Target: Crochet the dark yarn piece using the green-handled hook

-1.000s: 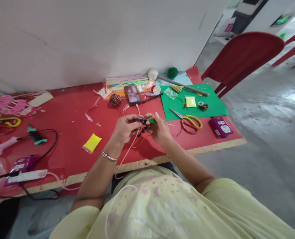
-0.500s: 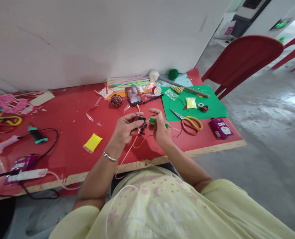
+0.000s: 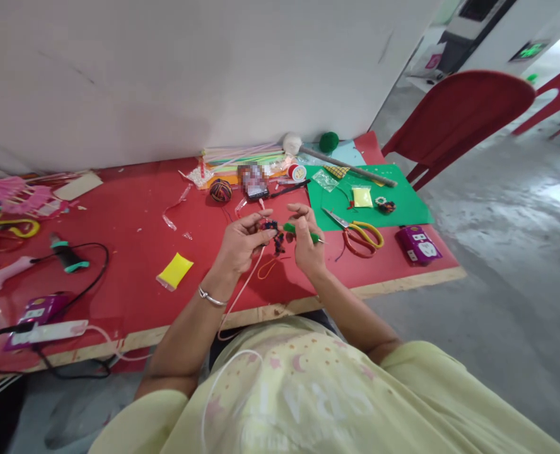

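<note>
In the head view, the person's left hand (image 3: 242, 241) pinches a small dark multicoloured yarn piece (image 3: 279, 243) between thumb and fingers, above the red table (image 3: 133, 252) near the middle of the picture. Part of the piece hangs below the fingertips. The right hand (image 3: 309, 244), just beside it, is curled around a slim tool with a green handle (image 3: 289, 228), the thumb pressed along it; a thin metal end sticks out on the far side of this hand, away from the yarn piece. Whether the tool's other end touches the yarn is too small to tell.

Below the hands lies an orange loop (image 3: 265, 271) of cord, and a pink cable (image 3: 245, 284) runs past the left hand towards the table's near edge. Beyond the hands are a dark multicoloured yarn ball (image 3: 220, 190), a phone (image 3: 256, 186) with a blurred screen and a black pen (image 3: 290, 188). To the right, scissors (image 3: 362, 238) with red and yellow handles lie partly on a green sheet (image 3: 405, 195), which also bears a pale yellow packet (image 3: 362, 197). A purple box (image 3: 419, 244) sits near the table's right end. A bright yellow packet (image 3: 176, 271) lies left of the left forearm.
</note>
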{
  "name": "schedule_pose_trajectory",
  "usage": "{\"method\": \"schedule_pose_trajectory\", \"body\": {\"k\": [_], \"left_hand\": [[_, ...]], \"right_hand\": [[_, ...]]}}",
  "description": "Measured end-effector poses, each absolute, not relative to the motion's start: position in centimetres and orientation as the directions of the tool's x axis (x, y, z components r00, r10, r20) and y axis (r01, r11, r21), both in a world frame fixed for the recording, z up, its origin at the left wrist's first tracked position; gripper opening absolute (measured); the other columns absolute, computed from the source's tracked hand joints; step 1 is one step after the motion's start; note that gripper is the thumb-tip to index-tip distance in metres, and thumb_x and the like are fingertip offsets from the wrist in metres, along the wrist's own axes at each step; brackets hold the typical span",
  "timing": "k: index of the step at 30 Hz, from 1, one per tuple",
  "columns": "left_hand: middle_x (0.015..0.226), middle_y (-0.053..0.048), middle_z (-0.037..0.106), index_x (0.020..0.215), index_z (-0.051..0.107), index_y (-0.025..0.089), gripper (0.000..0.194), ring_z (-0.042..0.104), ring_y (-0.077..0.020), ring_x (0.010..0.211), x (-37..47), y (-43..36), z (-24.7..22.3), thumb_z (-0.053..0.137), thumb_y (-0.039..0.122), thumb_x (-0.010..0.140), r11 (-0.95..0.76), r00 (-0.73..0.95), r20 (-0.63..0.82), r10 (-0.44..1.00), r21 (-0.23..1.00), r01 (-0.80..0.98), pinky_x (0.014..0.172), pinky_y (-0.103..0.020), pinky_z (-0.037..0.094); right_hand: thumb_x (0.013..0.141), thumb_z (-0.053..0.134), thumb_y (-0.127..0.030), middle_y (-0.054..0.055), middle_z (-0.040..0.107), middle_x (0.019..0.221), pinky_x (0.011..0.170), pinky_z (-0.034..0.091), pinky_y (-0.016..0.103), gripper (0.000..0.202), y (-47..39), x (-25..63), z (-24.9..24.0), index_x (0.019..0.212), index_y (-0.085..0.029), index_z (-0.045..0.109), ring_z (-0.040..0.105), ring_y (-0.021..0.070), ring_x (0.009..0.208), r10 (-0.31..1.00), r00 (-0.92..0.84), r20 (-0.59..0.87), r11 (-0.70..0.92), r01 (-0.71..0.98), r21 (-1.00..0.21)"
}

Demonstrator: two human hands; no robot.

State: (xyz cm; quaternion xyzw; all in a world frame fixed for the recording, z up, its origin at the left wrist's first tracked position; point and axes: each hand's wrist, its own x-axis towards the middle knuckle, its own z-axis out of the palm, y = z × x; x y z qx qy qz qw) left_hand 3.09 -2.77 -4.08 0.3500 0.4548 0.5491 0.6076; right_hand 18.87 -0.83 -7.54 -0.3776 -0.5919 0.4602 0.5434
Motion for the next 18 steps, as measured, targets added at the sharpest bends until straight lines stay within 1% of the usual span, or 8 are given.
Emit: {"method": "schedule_pose_trajectory", "body": {"k": [4, 7, 8, 10, 12, 14, 16, 18], "left_hand": [[0.064, 0.005, 0.058, 0.126, 0.073, 0.018, 0.069, 0.044, -0.0051, 0.051, 3.2, -2.8, -4.4, 0.089, 0.022, 0.059, 0.056, -0.073, -0.072, 0.995, 0.979, -0.193, 0.047, -0.019, 0.032], [0.068, 0.006, 0.054, 0.127, 0.073, 0.021, 0.063, 0.046, -0.0068, 0.06, 4.4, -3.0, -4.5, 0.084, 0.02, 0.065, -0.09, -0.228, 0.09, 0.969, 0.996, 0.01, 0.058, -0.02, 0.04], [0.069, 0.006, 0.053, 0.127, 0.073, 0.022, 0.06, 0.046, -0.0073, 0.061, 4.8, -3.0, -4.4, 0.082, 0.02, 0.067, -0.105, -0.26, 0.108, 0.96, 0.994, 0.026, 0.059, -0.02, 0.041], [0.068, 0.006, 0.053, 0.124, 0.075, 0.022, 0.057, 0.044, -0.0072, 0.058, 5.3, -3.0, -4.4, 0.081, 0.021, 0.067, -0.074, -0.259, 0.05, 0.965, 0.994, -0.084, 0.054, -0.02, 0.038], [0.067, 0.005, 0.055, 0.117, 0.077, 0.02, 0.055, 0.039, -0.0054, 0.052, 4.9, -2.8, -4.1, 0.084, 0.022, 0.062, 0.045, -0.138, -0.088, 0.987, 0.956, -0.291, 0.046, -0.019, 0.03], [0.072, 0.001, 0.062, 0.11, 0.078, 0.018, 0.052, 0.038, -0.0036, 0.049, 3.7, -2.6, -3.7, 0.087, 0.02, 0.059, 0.236, 0.095, -0.216, 0.972, 0.881, -0.409, 0.041, -0.018, 0.019], [0.065, 0.002, 0.058, 0.107, 0.08, 0.017, 0.049, 0.038, -0.0033, 0.047, 2.3, -2.6, -3.1, 0.088, 0.018, 0.059, 0.353, 0.231, -0.28, 0.932, 0.847, -0.398, 0.04, -0.018, 0.013], [0.061, 0.003, 0.055, 0.107, 0.08, 0.016, 0.05, 0.039, -0.0034, 0.046, 1.1, -2.8, -2.5, 0.088, 0.015, 0.058, 0.398, 0.28, -0.308, 0.91, 0.84, -0.369, 0.04, -0.018, 0.012]], "right_hand": [[0.098, 0.053, -0.049, 0.009, 0.063, 0.116, 0.089, 0.054, 0.041, 0.04, -1.0, 19.5, -7.3, 0.077, -0.021, 0.072, 0.06, 0.0215, 0.1, 0.808, -0.072, 0.585, 0.589, 0.13, -0.797], [0.098, 0.053, -0.05, 0.012, 0.06, 0.121, 0.091, 0.055, 0.044, 0.036, -1.3, 19.0, -7.9, 0.086, -0.022, 0.073, 0.059, 0.0236, 0.102, 0.727, -0.02, 0.687, 0.662, 0.289, -0.692], [0.098, 0.051, -0.052, 0.013, 0.058, 0.121, 0.091, 0.055, 0.045, 0.038, -1.5, 18.6, -8.2, 0.091, -0.023, 0.074, 0.059, 0.0252, 0.105, 0.703, 0.029, 0.71, 0.664, 0.33, -0.671], [0.097, 0.048, -0.059, 0.015, 0.056, 0.121, 0.093, 0.054, 0.049, 0.046, -1.8, 17.9, -8.9, 0.096, -0.022, 0.074, 0.058, 0.0282, 0.108, 0.676, 0.136, 0.724, 0.648, 0.358, -0.673], [0.096, 0.045, -0.065, 0.016, 0.055, 0.122, 0.096, 0.053, 0.051, 0.053, -1.9, 17.5, -9.2, 0.097, -0.021, 0.076, 0.057, 0.0295, 0.109, 0.701, 0.194, 0.687, 0.624, 0.3, -0.722], [0.095, 0.045, -0.067, 0.014, 0.055, 0.122, 0.096, 0.053, 0.052, 0.055, -1.6, 17.7, -9.2, 0.095, -0.022, 0.078, 0.058, 0.0283, 0.105, 0.737, 0.168, 0.655, 0.626, 0.198, -0.754], [0.094, 0.05, -0.066, 0.012, 0.056, 0.118, 0.095, 0.053, 0.051, 0.052, -1.1, 18.7, -8.8, 0.093, -0.024, 0.08, 0.059, 0.0266, 0.102, 0.737, 0.071, 0.673, 0.662, 0.125, -0.739], [0.092, 0.055, -0.065, 0.011, 0.058, 0.116, 0.09, 0.055, 0.048, 0.047, -0.4, 19.9, -8.3, 0.095, -0.027, 0.081, 0.059, 0.0258, 0.102, 0.695, -0.048, 0.717, 0.718, 0.099, -0.689]]}}
